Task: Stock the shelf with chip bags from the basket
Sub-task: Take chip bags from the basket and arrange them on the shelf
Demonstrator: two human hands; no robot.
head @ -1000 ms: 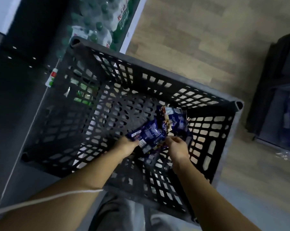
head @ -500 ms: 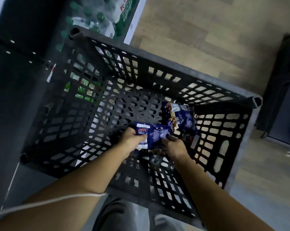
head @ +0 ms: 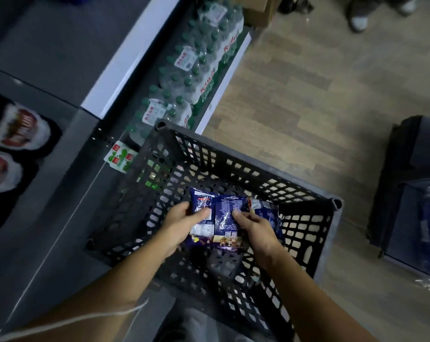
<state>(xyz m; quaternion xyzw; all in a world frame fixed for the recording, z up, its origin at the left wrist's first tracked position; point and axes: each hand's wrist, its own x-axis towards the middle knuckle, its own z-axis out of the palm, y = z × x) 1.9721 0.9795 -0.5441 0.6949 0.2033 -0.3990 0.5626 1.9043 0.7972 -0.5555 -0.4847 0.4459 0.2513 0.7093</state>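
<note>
A black plastic lattice basket [head: 246, 160] stands on the floor below me. Both hands hold blue chip bags above its inside. My left hand [head: 181, 224] grips one blue bag [head: 202, 204] by its left side, thumb on top. My right hand [head: 257, 229] pinches a second blue bag [head: 227, 213] lying beside the first. A third blue bag [head: 267, 211] shows just behind my right hand; whether it is held or lies in the basket I cannot tell. The grey shelf [head: 48, 193] runs along the left, with dark chip bags [head: 16, 129] on it.
Shrink-wrapped packs of green-capped water bottles [head: 196, 70] lie on the lowest shelf level beyond the basket. A dark crate [head: 411, 183] with blue packets stands on the wooden floor at right. Someone's shoes [head: 359, 21] show at the top.
Both hands have lifted the blue bags up from the basket's bottom and straightened them side by side. The view has tilted up, bringing the shelf and water packs into sight.
</note>
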